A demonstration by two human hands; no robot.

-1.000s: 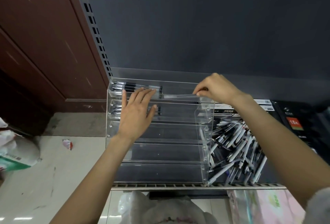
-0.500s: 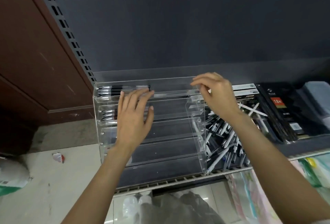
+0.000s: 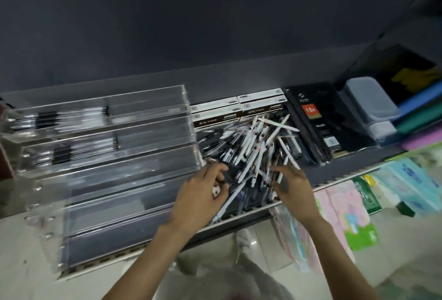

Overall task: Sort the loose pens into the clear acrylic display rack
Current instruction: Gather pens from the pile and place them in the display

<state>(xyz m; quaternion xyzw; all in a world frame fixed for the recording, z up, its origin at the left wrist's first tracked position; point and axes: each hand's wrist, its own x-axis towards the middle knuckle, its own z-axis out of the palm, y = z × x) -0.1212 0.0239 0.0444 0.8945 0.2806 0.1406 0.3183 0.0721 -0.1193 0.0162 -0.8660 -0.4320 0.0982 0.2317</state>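
Clear acrylic tiered rack (image 3: pixel 100 156) fills the frame's left. At centre, the left hand (image 3: pixel 203 194) curls round a white pen (image 3: pixel 216 190); the right hand (image 3: pixel 290 182), fingers loosely spread, touches the loose pen heap (image 3: pixel 253 146).

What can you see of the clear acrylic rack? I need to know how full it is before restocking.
The clear acrylic display rack stands on the shelf, left of the pile of loose pens. It is transparent, with stepped horizontal tiers. Only the top two tiers hold pens, dark-gripped and lying lengthwise at their left ends; the lower tiers look unfilled. The image is blurred. Neither hand touches it.
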